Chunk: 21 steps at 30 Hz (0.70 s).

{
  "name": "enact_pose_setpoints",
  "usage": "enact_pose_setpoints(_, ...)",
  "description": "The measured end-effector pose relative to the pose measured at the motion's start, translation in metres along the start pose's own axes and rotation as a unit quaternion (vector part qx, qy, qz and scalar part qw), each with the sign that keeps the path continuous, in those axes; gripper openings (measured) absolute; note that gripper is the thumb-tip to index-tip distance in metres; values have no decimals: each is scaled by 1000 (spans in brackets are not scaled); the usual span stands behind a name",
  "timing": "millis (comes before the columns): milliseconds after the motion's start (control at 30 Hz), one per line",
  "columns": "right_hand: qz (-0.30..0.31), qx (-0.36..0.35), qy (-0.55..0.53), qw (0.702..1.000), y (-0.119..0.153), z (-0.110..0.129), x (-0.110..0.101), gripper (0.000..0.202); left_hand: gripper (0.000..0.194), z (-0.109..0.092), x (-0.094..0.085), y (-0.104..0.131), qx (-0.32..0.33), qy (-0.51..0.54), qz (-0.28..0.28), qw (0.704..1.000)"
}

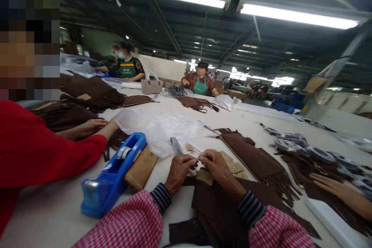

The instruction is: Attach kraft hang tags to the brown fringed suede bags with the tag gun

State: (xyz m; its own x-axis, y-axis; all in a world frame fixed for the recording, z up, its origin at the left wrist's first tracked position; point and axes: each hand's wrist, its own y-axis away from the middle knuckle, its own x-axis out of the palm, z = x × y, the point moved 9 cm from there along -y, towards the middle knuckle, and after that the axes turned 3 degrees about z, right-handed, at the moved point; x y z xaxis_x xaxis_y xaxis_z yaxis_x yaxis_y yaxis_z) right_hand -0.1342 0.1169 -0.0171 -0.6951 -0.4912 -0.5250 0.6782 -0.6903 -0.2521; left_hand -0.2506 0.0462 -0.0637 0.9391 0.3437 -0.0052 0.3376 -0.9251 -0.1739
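Note:
My left hand [179,171] and my right hand [218,170] meet over the table, thumb and forefinger pinched together on each. Whatever sits between the fingertips is too small to make out. Just below them lies a tan paper piece [204,177] on a dark brown fringed bag [221,205]. More tan paper pieces [232,164] are scattered beside my right hand. Farther right rests another brown bag [251,151] with a gold zip and fringe. To the left of my left hand stands a blue tape dispenser [112,176], against a tan block [142,168].
On the left, a co-worker in a red sleeve [55,151] reaches toward brown bags [90,91]. Another person's hand [334,188] rests on a bag at right, near wrapped straps [308,149]. Clear plastic [162,128] lies ahead. Two people in green aprons work across the table [255,120].

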Motion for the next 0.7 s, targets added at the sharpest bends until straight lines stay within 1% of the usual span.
enact_pose_setpoints(133, 8, -26, 80, 996, -1, 2, 0, 34, 24, -2, 0, 0, 35, 34, -21, 999)
enact_pose_setpoints(233, 19, -11, 92, 995, -3, -2, 1, 40, 23, 1, 0, -3, 48, 59, -31, 997)
enact_pose_setpoints(333, 44, 26, 56, 997, -5, -10, 6, 40, 17, 5, -4, -5, 40, 76, -54, 995)
enact_pose_setpoints(433, 77, 39, -13, 996, -4, -16, 17, 30, 14, 7, -8, -4, 22, 109, -75, 991)
enact_pose_setpoints(533, 95, 50, -74, 991, -1, -19, 27, 22, 18, 8, -7, -3, -2, 129, -66, 989)
enact_pose_setpoints(700, 91, 67, -121, 986, 3, -16, 30, 17, 29, 8, -4, -2, -19, 122, -44, 991)
